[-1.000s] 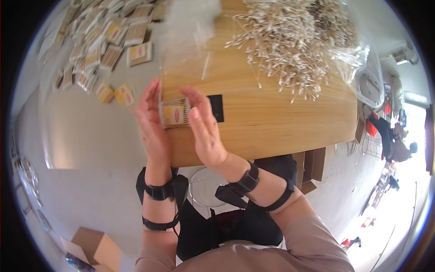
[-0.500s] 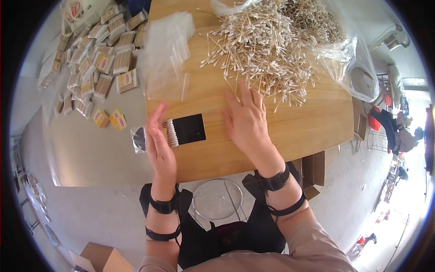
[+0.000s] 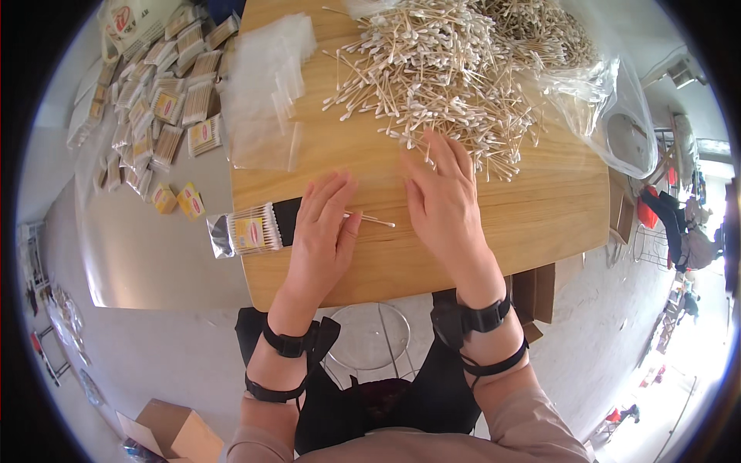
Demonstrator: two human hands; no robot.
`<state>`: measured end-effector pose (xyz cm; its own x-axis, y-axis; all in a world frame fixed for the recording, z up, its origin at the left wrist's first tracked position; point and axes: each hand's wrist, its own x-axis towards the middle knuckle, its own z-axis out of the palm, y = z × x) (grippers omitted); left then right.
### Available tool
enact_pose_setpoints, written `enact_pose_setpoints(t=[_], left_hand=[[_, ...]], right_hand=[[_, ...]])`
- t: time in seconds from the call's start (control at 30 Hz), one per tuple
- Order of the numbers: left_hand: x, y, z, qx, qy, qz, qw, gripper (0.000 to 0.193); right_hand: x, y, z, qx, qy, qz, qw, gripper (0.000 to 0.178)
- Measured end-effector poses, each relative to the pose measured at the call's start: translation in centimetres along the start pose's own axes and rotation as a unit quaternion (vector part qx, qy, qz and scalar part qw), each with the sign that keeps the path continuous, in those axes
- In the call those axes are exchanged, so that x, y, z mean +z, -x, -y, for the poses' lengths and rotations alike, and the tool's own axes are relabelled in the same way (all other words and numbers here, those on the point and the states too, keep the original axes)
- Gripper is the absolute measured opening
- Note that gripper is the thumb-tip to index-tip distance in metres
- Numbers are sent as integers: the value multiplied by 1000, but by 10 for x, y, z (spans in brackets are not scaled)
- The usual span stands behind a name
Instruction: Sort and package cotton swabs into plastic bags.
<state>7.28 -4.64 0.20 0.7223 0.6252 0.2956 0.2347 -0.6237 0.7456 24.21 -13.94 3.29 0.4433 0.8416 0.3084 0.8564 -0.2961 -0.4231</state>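
Cotton swabs lie in a large loose heap [image 3: 440, 77] at the far middle of the wooden table. My right hand [image 3: 448, 193] reaches to the heap's near edge, its fingers stretched forward and the thumb apart; nothing shows in its grasp. My left hand [image 3: 318, 231] is over a black card [image 3: 286, 220], covering much of it. Cotton swabs [image 3: 374, 221] stick out to the right between its thumb and fingers; how many is hidden by the hand. Left of it, a small clear bag of swabs with a yellow label [image 3: 251, 230] overhangs the table's left edge, a dark end [image 3: 221, 235] outermost.
Flat clear plastic bags [image 3: 270, 85] are stacked at the table's far left. Filled swab packs [image 3: 166, 104] pile on a metal-grey surface at the left, with small yellow labels [image 3: 189, 202] nearby. A large clear bag [image 3: 617, 116] drapes at the right. Cardboard boxes [image 3: 166, 428] stand below.
My left hand has moved right from the swab pack onto the black card, uncovering the pack; swabs now show at its thumb. My right hand has shifted slightly right along the heap.
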Motion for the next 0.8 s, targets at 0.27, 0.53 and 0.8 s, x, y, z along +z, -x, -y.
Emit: enact_pose_setpoints(t=[0.27,0.53,0.8], left_hand=[[-4,6,0,-120,108,10,987,26],[-1,2,5,-58,14,-63,996,32],[1,5,9,-37,14,-61,997,31]], right_hand=[[9,14,5,-46,-103,113,987,30],[17,11,4,-9,-213,35,976,22],[22,2,21,-23,-85,-10,996,17]])
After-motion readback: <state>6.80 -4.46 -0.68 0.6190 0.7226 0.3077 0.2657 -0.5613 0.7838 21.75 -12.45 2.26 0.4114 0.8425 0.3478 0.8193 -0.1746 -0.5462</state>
